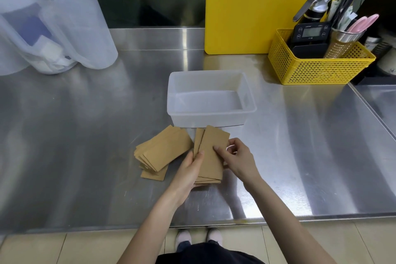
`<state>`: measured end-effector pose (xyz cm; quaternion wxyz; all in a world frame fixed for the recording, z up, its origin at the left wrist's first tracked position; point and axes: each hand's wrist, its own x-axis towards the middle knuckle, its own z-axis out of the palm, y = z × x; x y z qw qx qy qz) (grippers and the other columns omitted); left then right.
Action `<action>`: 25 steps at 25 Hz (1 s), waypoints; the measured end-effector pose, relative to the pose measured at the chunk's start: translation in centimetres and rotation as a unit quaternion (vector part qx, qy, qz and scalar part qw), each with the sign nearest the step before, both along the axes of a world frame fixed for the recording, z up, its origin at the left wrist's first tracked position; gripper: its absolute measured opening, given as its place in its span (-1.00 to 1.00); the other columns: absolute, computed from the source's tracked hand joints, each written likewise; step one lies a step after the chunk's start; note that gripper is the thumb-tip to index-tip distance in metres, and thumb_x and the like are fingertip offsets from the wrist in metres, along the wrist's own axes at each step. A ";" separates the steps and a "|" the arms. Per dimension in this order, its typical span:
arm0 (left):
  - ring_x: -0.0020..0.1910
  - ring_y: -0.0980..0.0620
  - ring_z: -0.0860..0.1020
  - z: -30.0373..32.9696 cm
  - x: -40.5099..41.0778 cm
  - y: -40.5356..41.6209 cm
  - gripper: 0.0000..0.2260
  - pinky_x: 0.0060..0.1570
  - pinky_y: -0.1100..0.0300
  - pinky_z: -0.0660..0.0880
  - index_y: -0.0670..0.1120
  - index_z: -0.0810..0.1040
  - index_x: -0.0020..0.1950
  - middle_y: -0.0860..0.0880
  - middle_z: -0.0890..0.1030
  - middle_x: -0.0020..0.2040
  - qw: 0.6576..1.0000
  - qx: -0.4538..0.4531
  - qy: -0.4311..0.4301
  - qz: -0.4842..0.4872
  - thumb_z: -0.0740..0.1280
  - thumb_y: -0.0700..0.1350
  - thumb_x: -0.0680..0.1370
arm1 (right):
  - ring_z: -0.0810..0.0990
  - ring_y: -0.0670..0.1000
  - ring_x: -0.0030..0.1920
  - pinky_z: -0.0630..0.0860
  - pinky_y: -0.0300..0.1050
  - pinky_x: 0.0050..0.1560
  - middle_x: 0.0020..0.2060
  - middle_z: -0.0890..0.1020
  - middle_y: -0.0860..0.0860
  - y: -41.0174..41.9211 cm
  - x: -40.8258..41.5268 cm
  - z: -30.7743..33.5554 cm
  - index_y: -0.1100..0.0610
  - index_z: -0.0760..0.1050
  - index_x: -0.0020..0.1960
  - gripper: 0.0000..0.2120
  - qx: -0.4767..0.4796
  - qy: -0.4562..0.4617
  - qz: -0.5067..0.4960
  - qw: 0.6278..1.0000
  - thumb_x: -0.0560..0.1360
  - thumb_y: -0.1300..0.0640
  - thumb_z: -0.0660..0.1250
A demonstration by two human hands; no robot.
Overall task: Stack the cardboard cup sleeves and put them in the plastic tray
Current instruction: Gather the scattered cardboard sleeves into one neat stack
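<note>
A small stack of flat brown cardboard cup sleeves point(211, 154) is held just above the steel counter, in front of the translucent plastic tray point(249, 100). My left hand point(189, 170) grips the stack's left edge from below. My right hand point(237, 156) pinches its right side, thumb on top of the uppermost sleeve. A loose fanned pile of several more sleeves point(161, 151) lies on the counter to the left of my hands. Nothing is visible inside the tray.
A yellow perforated basket point(317, 68) with a scale and utensils stands at the back right, before a yellow cutting board point(246, 6). Translucent plastic pitchers point(64, 28) stand at the back left. The counter's front edge runs just below my forearms.
</note>
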<state>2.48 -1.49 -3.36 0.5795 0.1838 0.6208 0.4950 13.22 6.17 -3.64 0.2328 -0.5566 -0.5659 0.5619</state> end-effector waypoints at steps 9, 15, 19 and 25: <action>0.02 0.23 0.52 0.1 -1.6 -0.4 -0.79 0.08 0.25 0.47 0.10 0.34 0.18 0.18 0.54 0.02 0.986 0.029 0.093 -0.132 0.16 -0.12 0.58 | 0.55 0.01 0.04 0.51 -0.05 0.14 0.06 0.55 0.00 1.6 1.3 1.1 0.10 0.34 0.30 -0.56 0.017 -0.011 0.062 0.998 0.47 0.03 0.32; -0.05 0.24 0.54 -0.2 -2.4 -0.4 -0.82 -0.10 0.42 0.50 0.03 0.42 0.14 0.14 0.57 -0.02 0.969 0.034 0.125 -0.211 0.24 -0.10 0.54 | 0.57 -0.06 0.01 0.52 -0.33 -0.02 0.05 0.62 0.03 2.3 3.0 1.7 0.08 0.50 0.17 -0.75 -0.020 0.020 0.195 0.980 0.51 0.23 0.27; -0.15 0.18 0.55 -1.0 -2.6 -0.5 -0.92 -0.26 0.42 0.55 -0.08 0.48 -0.01 0.04 0.58 -0.11 0.994 0.005 0.078 -0.080 0.28 -0.20 0.52 | 0.55 0.09 0.03 0.50 -0.01 0.16 0.01 0.59 0.13 2.1 4.1 0.2 0.15 0.51 0.13 -0.78 -0.024 0.051 0.085 0.995 0.49 0.25 0.29; -0.19 0.11 0.54 -2.1 -1.2 -0.1 -0.91 -0.19 0.41 0.53 -0.12 0.51 -0.07 0.00 0.57 -0.19 0.995 0.016 0.068 0.067 0.31 -0.29 0.48 | 0.56 0.07 -0.05 0.53 -0.14 0.01 -0.04 0.58 0.09 1.6 5.4 -1.0 0.18 0.49 0.09 -0.81 -0.015 0.062 0.025 0.998 0.48 0.28 0.29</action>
